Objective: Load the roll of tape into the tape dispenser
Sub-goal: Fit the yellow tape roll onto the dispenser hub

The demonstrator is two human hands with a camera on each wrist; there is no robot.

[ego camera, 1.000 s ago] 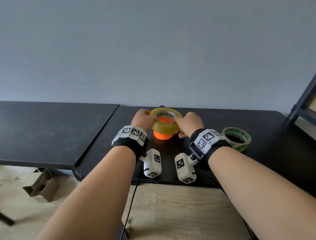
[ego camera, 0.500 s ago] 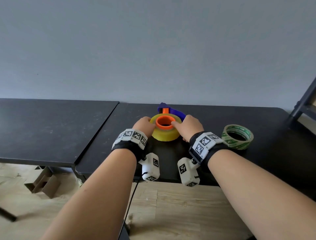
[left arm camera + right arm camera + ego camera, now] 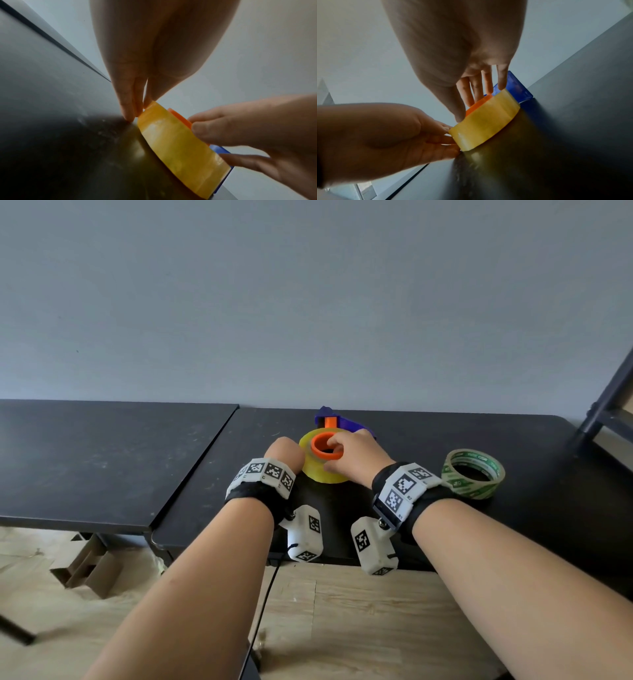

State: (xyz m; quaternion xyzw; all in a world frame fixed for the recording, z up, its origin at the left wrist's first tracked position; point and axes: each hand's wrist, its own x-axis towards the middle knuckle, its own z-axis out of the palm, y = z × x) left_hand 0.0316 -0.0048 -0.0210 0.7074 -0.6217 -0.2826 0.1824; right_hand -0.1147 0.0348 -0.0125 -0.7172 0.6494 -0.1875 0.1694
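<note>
The yellow tape roll [image 3: 317, 469] lies flat on the black table [image 3: 428, 436], seated around the orange hub [image 3: 317, 447] of the blue-purple dispenser [image 3: 347, 424]. My right hand [image 3: 337, 455] holds the roll, with a finger hooked into the hub and the thumb [image 3: 458, 115] on the roll's outer side [image 3: 486, 121]. My left hand [image 3: 287, 451] rests its straight fingertips [image 3: 130, 115] against the roll's left edge [image 3: 171, 135]. The dispenser's base is mostly hidden under the roll and my hands.
A second tape roll with green print [image 3: 474, 474] lies flat to the right of my right wrist. A second black table [image 3: 102, 460] adjoins on the left with a narrow gap. A dark frame leg [image 3: 606, 405] stands at the far right. The wall is close behind.
The yellow roll came down over the orange hub and now sits low on the table. My right finger has moved into the hub. My left hand stayed at the roll's left side.
</note>
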